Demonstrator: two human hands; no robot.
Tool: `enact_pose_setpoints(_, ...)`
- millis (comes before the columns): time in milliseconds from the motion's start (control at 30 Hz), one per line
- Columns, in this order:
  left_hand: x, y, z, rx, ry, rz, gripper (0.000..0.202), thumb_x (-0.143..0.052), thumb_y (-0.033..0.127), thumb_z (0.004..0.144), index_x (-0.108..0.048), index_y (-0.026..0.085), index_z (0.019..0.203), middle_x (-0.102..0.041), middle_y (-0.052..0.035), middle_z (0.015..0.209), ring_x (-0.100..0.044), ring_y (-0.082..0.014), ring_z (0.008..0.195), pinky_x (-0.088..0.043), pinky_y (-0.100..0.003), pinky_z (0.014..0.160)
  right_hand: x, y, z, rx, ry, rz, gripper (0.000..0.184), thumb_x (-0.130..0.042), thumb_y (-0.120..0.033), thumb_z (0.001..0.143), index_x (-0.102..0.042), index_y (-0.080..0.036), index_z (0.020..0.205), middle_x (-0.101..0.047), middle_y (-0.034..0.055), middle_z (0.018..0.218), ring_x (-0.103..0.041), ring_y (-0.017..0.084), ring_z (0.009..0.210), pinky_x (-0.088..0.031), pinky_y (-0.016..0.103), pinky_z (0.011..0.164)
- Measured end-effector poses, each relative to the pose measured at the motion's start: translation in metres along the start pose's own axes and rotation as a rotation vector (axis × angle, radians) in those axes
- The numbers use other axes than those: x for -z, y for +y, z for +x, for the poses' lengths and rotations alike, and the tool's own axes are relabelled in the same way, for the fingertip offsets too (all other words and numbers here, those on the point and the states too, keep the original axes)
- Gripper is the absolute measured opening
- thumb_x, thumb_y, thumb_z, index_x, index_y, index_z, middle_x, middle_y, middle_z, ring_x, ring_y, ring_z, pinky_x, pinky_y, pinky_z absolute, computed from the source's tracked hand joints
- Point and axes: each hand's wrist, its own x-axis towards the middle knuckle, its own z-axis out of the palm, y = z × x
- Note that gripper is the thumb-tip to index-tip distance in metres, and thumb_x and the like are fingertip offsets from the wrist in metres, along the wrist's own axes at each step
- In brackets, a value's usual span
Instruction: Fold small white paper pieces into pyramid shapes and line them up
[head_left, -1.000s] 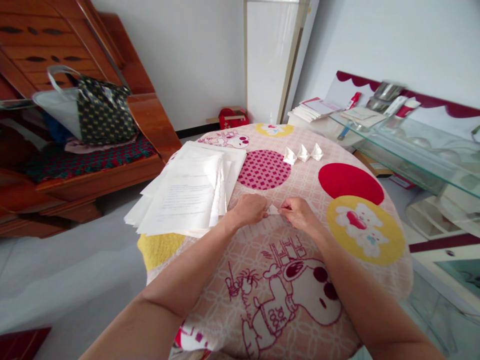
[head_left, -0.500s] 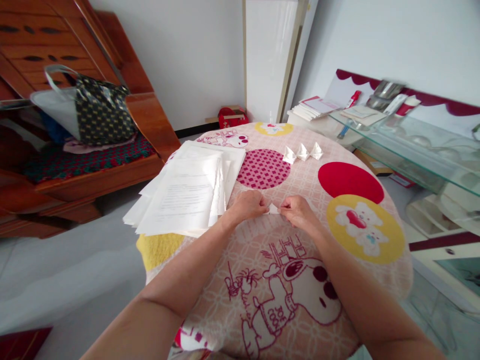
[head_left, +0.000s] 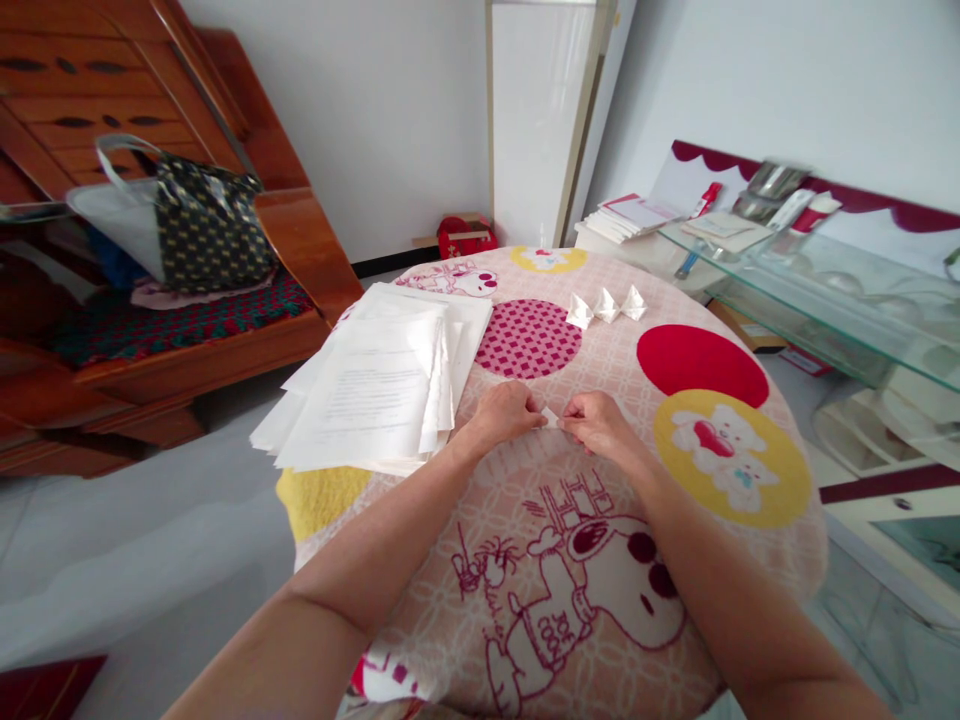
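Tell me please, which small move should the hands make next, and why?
Probably the right hand should press the small white paper flat while the left hand steadies it: both hands' fingers are at its edges, and three folded paper pieces nearby suggest folding. Its creases are too small to see.

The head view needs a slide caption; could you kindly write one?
Left hand and right hand hold a small white paper over a cartoon-print tablecloth, near stacked sheets and three folded paper figures.
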Motion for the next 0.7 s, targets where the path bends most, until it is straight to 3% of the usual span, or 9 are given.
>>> enact_pose_setpoints(233,0.001,-0.012,0.005,-0.069,-0.063,-0.417,0.016,-0.074,0.028,0.078,-0.072,0.014,0.07,-0.063,0.0017,0.058,-0.054,-0.0095,0.055,-0.038,-0.021,0.054,0.014,0.014,0.0,0.077,-0.073,0.295,0.004,-0.071,-0.018,0.078,-0.068,-0.015,0.078,-0.064,-0.0009,0.058,-0.056,0.01,0.045,-0.038,0.019,0.041)
enact_pose_setpoints(333,0.001,-0.012,0.006,-0.116,-0.048,-0.688,0.018,-0.077,0.029,0.076,-0.069,0.013,0.075,-0.065,0.0008,0.064,-0.057,-0.0088,0.057,-0.042,-0.02,0.054,0.019,0.015,0.0,0.124,-0.066,0.443,0.02,-0.075,-0.034,0.076,-0.069,-0.015,0.073,-0.069,0.003,0.06,-0.062,0.013,0.048,-0.046,0.021,0.044)
enact_pose_setpoints(467,0.003,-0.008,0.003,-0.21,-0.01,-0.989,0.033,-0.084,0.037,0.073,-0.069,0.012,0.087,-0.071,-0.0035,0.076,-0.066,-0.0118,0.067,-0.054,-0.023,0.064,0.021,0.006,-0.006,0.199,0.087,0.584,0.034,-0.079,-0.048,0.072,-0.071,-0.015,0.071,-0.072,0.0055,0.063,-0.065,0.015,0.049,-0.055,0.026,0.049)
enact_pose_setpoints(567,0.005,-0.005,0.0,-0.279,0.05,-1.058,0.04,-0.087,0.042,0.072,-0.073,0.012,0.094,-0.074,-0.0052,0.083,-0.066,-0.0115,0.069,-0.055,-0.024,0.066,0.02,0.002,-0.011,0.247,0.155,0.63,0.035,-0.08,-0.049,0.073,-0.075,-0.015,0.076,-0.075,0.0065,0.067,-0.068,0.016,0.051,-0.057,0.027,0.051)
enact_pose_setpoints(700,0.004,-0.002,-0.003,-0.356,0.163,-1.018,0.038,-0.087,0.045,0.074,-0.076,0.013,0.09,-0.075,-0.0056,0.082,-0.065,-0.0116,0.069,-0.055,-0.024,0.065,0.017,0.005,-0.011,0.291,0.188,0.676,0.034,-0.08,-0.048,0.077,-0.079,-0.015,0.086,-0.077,0.0068,0.071,-0.071,0.018,0.056,-0.06,0.029,0.053)
